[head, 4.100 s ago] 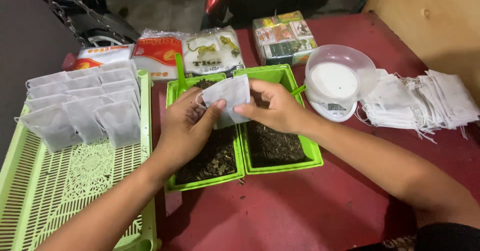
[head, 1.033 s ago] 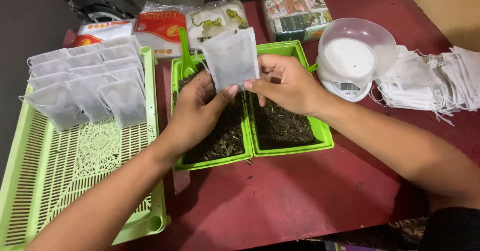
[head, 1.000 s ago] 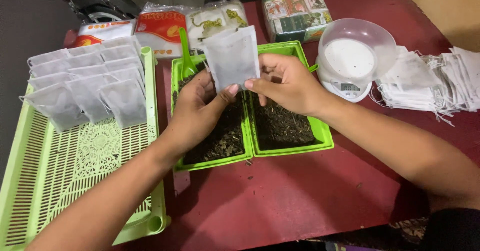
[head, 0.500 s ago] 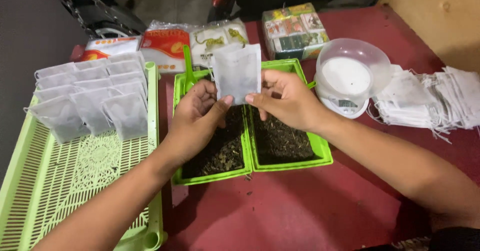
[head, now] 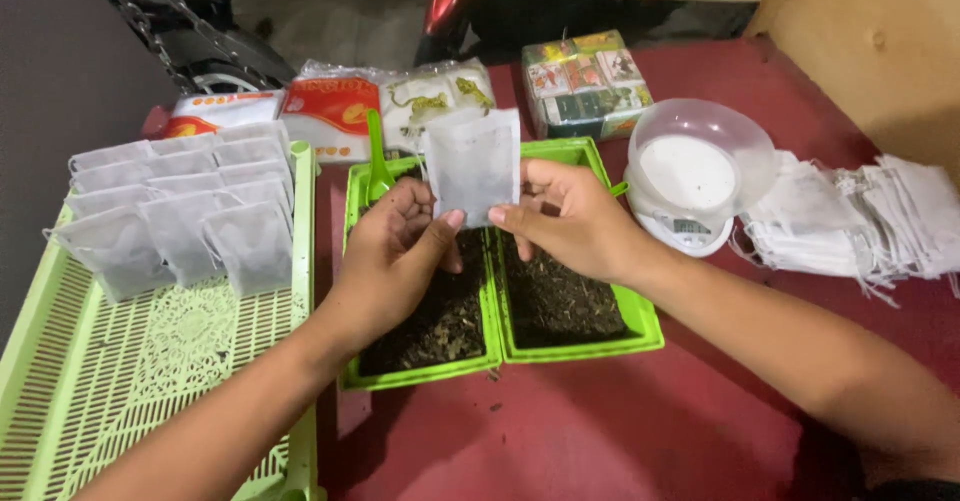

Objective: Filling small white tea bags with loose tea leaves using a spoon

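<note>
Both hands pinch one white tea bag [head: 473,164] upright above the two green trays [head: 570,336] of loose dried leaves: left hand [head: 392,261] on the lower left corner, right hand [head: 570,219] on the lower right. Looks like filling or checking a bag; next move likely needs its mouth opened. Filled bags [head: 175,216] sit in rows on the slatted tray [head: 120,381] to the left; scale with bowl [head: 695,176] and empty bags [head: 860,226] to the right. Dark red tabletop [head: 620,431], dim room.
</note>
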